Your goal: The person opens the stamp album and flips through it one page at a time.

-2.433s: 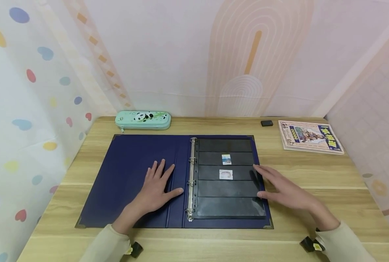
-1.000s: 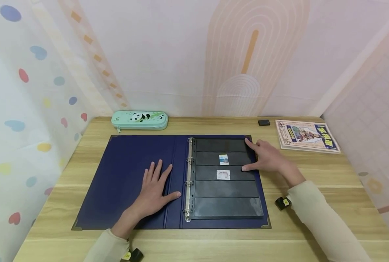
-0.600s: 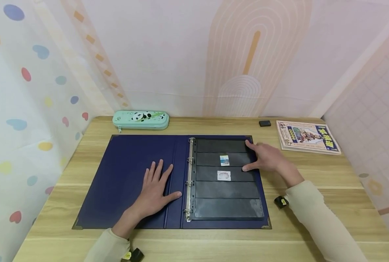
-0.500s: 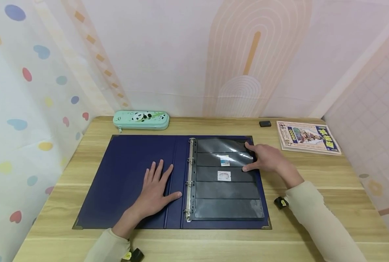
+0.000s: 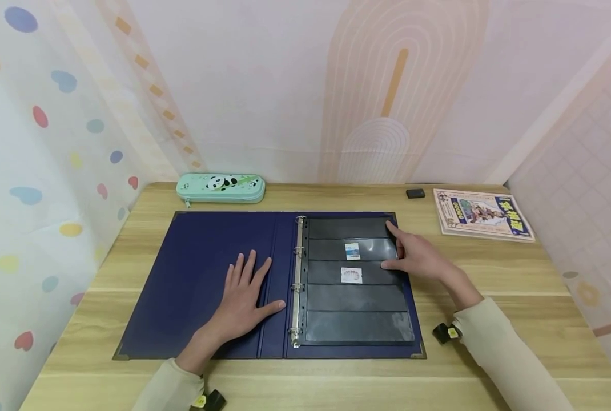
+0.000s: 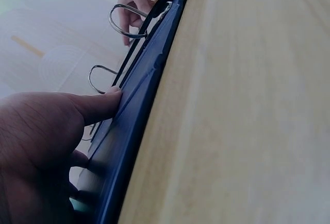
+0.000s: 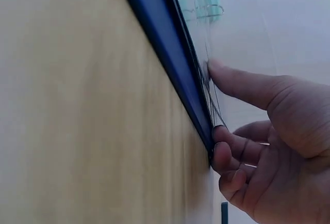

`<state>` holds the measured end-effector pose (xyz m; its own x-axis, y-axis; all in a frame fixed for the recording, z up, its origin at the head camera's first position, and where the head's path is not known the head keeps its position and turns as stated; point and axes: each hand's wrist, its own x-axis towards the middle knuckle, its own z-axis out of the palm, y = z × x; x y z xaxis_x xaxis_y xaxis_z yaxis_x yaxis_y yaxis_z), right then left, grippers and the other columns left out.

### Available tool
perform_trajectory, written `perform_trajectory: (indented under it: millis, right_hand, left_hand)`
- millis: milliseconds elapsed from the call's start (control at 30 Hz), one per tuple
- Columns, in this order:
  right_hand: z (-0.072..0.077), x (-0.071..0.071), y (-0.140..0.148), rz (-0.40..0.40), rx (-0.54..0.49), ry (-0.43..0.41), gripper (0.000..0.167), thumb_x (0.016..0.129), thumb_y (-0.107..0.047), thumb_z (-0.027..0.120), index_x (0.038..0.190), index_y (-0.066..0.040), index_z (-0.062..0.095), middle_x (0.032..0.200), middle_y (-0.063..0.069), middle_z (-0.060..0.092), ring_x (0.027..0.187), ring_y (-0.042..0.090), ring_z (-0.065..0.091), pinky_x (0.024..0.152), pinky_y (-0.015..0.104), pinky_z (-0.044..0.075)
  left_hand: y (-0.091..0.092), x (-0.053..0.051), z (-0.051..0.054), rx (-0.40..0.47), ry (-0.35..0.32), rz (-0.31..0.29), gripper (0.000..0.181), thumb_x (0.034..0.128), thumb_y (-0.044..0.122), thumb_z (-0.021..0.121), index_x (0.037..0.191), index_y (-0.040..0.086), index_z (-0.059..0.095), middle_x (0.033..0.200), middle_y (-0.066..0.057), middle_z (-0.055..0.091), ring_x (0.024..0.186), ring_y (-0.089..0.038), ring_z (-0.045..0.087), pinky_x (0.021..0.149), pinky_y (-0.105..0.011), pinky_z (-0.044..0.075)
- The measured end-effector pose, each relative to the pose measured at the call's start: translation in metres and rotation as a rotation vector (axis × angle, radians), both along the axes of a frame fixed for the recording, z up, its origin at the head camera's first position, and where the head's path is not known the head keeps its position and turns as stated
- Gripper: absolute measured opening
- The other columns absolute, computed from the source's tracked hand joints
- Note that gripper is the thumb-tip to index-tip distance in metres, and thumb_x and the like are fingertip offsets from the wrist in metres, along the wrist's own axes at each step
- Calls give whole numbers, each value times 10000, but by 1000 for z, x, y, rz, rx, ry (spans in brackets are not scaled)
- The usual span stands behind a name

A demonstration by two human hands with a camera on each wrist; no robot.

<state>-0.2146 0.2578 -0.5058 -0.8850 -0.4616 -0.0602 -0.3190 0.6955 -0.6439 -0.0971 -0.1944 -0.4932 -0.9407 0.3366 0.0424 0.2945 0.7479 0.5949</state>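
Note:
A dark blue ring binder (image 5: 208, 251) lies spread out on the table, metal rings along its middle. On its right side is a black stamp page (image 5: 357, 298) with clear pocket strips. Two stamps sit in it: a blue-and-white stamp (image 5: 352, 251) in the second row and a pale stamp with a pinkish print (image 5: 352, 275) below. My left hand (image 5: 241, 302) rests on the left cover and spine, fingers spread. My right hand (image 5: 422, 257) pinches the page's right edge, thumb on top. In the right wrist view, curled fingers (image 7: 234, 149) meet the edge, which bends up slightly.
A mint panda pencil case (image 5: 220, 189) stands behind the binder at the left. At the back right lie a small black object (image 5: 415, 193) and a booklet with a colourful cover (image 5: 482, 215). Patterned cloth walls (image 5: 264, 97) border the wooden table.
My right hand has moved from the binder's right side up to the page's upper right edge and taken hold there. Reflections on the upper pockets have shifted. The left hand stays put.

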Motion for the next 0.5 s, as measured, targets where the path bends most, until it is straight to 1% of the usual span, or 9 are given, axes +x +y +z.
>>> perform_trajectory:
  millis: [67,133,167,267,300,333,433,500]
  right_hand:
    - [-2,3,1,-17,-20,20,1187,955,-460,895,1782,-56,145,885,-11,594,681,148,506,614,283,401]
    - [2,10,0,-19,-53,27,1207,972,-418,888,1773,-12,82,904,10,594,688,156,511,607,295,407]
    - [2,13,0,-36,-63,31,1215,968,-407,894,1770,1,79,906,-3,595,686,141,520,603,285,419]
    - [14,26,-6,-28,-121,39,1183,986,-354,883,1733,99,87,907,37,581,680,162,515,586,302,403]
    - [17,30,-8,-22,-139,45,1160,991,-350,878,1716,134,113,905,46,577,678,162,513,583,300,399]
    - [16,32,-8,-21,-160,54,1130,998,-347,871,1702,155,143,911,42,567,685,153,507,582,286,391]
    - [29,44,-13,-14,-195,31,1053,1013,-326,852,1656,213,216,928,82,564,723,180,509,590,317,408]
    - [29,49,-12,-23,-213,25,1009,1019,-323,843,1640,219,262,939,80,574,753,177,523,596,303,433]
  left_hand:
    - [0,0,3,12,7,0,1004,996,549,770,1722,2,346,1800,-358,78,1661,-588,-54,1307,-726,-72]
    - [1,1,7,20,5,1,989,998,530,780,1716,-3,356,1794,-367,91,1656,-599,-41,1303,-738,-58]
    - [2,1,9,22,5,1,981,999,513,786,1715,-5,360,1791,-371,99,1655,-603,-33,1300,-744,-50]
    - [2,2,11,23,-5,9,970,993,468,807,1715,-4,362,1793,-366,103,1657,-598,-28,1300,-746,-42]
    - [2,2,11,21,-4,9,971,993,468,808,1715,-3,362,1793,-367,105,1658,-597,-25,1300,-746,-39]
    - [2,2,9,12,0,10,973,994,475,805,1717,-1,360,1793,-365,104,1659,-596,-25,1302,-744,-38]
    - [1,1,5,5,13,9,985,982,478,808,1716,-3,359,1797,-361,97,1659,-596,-28,1301,-742,-43]
    - [0,0,1,-10,16,8,997,981,494,798,1724,6,348,1804,-348,87,1664,-586,-33,1305,-737,-47]
